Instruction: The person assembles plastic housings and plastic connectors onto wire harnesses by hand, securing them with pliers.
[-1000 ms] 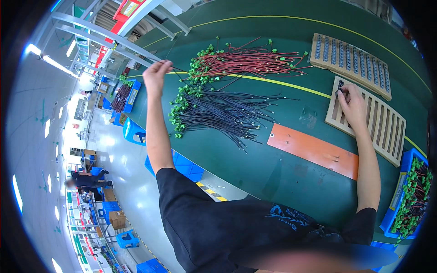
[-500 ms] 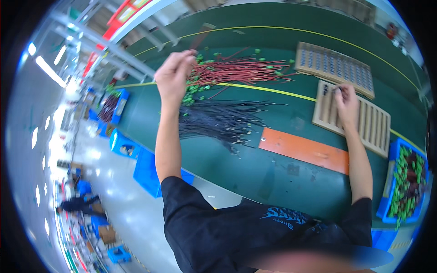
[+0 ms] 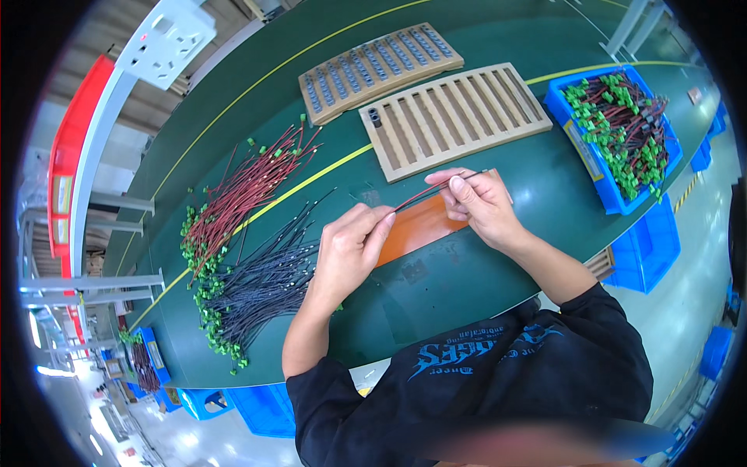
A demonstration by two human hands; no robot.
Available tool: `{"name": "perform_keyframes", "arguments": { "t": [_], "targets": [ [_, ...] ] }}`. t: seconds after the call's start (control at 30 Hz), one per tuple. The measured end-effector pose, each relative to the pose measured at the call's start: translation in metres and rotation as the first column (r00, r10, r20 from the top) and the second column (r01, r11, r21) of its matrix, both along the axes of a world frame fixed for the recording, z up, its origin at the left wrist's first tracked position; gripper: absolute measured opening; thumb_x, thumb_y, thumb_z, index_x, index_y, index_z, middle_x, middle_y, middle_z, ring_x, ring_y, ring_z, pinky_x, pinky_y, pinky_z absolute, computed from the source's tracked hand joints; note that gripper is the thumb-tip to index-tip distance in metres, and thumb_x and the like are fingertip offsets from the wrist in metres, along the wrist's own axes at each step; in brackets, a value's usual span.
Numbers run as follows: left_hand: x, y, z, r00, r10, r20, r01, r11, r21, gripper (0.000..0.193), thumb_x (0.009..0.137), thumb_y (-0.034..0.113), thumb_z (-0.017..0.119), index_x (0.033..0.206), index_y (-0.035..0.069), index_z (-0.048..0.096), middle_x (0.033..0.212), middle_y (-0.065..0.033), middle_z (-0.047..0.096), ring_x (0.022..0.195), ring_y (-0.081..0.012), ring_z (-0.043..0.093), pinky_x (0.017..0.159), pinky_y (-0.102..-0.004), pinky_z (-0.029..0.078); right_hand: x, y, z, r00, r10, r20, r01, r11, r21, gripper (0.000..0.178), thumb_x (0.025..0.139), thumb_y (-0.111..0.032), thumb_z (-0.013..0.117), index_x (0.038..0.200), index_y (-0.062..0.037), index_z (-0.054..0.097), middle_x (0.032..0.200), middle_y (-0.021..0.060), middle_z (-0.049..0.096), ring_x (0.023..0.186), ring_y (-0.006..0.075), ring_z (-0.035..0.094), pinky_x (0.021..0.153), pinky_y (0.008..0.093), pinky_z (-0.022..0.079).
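My left hand (image 3: 348, 247) is closed in a pinch on a thin red wire (image 3: 419, 196), above the orange strip (image 3: 424, 229). The wire runs across to my right hand (image 3: 484, 206), whose thumb and fingers are pressed together on its other end. A short dark piece pokes out past the right fingertips; I cannot make out what it is. Behind the hands lies a wooden tray (image 3: 424, 144) with long slots. A small black part (image 3: 375, 117) sits in its leftmost slot.
Red wires (image 3: 249, 191) and black wires (image 3: 268, 284) with green ends lie in bundles at left. A wooden block (image 3: 319, 117) with rows of small grey parts stands beyond the slotted tray. At right, a blue bin (image 3: 611, 204) holds green-ended wires.
My left hand has brought the red wire rightward from the bundles. My right hand has come away from the slotted tray, and both hands now meet on the wire. The view has turned right.
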State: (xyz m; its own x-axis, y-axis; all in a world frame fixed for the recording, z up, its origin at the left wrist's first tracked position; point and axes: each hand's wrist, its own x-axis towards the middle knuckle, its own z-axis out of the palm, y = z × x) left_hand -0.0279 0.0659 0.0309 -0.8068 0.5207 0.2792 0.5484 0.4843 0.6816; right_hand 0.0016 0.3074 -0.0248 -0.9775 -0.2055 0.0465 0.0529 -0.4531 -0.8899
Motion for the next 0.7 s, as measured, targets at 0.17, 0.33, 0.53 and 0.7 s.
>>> {"name": "perform_keyframes", "arguments": {
  "t": [0.17, 0.33, 0.53, 0.7],
  "targets": [
    [0.005, 0.014, -0.011, 0.999, -0.019, 0.032, 0.018, 0.999, 0.047, 0.013, 0.092, 0.005, 0.068, 0.099, -0.005, 0.072, 0.069, -0.0107, 0.06, 0.059, -0.0183, 0.056, 0.056, -0.03, 0.044, 0.002, 0.002, 0.001, 0.999, -0.031, 0.041, 0.027, 0.995, 0.094, 0.041, 0.109, -0.026, 0.045, 0.122, 0.0084, 0.064, 0.082, 0.0005, 0.045, 0.066, 0.0074, 0.035, 0.059, 0.0238, 0.032],
    [0.008, 0.017, -0.019, 0.985, -0.009, 0.171, -0.006, 0.996, 0.087, 0.015, 0.095, 0.007, 0.067, 0.102, -0.005, 0.072, 0.072, -0.009, 0.063, 0.062, -0.0147, 0.06, 0.058, -0.0277, 0.046, 0.005, -0.014, -0.003, 0.946, -0.254, -0.201, 0.297, 0.929, 0.221, 0.049, 0.101, -0.012, 0.061, 0.146, 0.0003, 0.045, 0.087, -0.0009, 0.055, 0.074, 0.0051, 0.051, 0.064, 0.0203, 0.042],
    [0.003, 0.012, -0.02, 0.975, -0.004, 0.223, -0.012, 0.997, 0.072, 0.015, 0.096, 0.008, 0.067, 0.102, -0.005, 0.071, 0.072, -0.0089, 0.063, 0.063, -0.0131, 0.059, 0.057, -0.0271, 0.045, 0.002, -0.004, 0.0, 0.941, -0.23, -0.249, 0.305, 0.894, 0.327, 0.059, 0.099, -0.008, 0.063, 0.152, -0.0034, 0.037, 0.097, 0.0038, 0.06, 0.084, 0.0069, 0.057, 0.073, 0.0219, 0.047],
    [0.002, 0.014, -0.021, 0.974, -0.01, 0.225, -0.012, 0.995, 0.099, 0.014, 0.095, 0.007, 0.067, 0.102, -0.005, 0.071, 0.072, -0.0091, 0.062, 0.062, -0.0133, 0.058, 0.056, -0.027, 0.045, 0.003, -0.007, 0.003, 0.944, -0.204, -0.258, 0.293, 0.878, 0.377, 0.055, 0.1, -0.009, 0.061, 0.15, -0.0009, 0.041, 0.098, 0.0046, 0.06, 0.086, 0.0084, 0.058, 0.076, 0.0236, 0.047]
  ]
}}
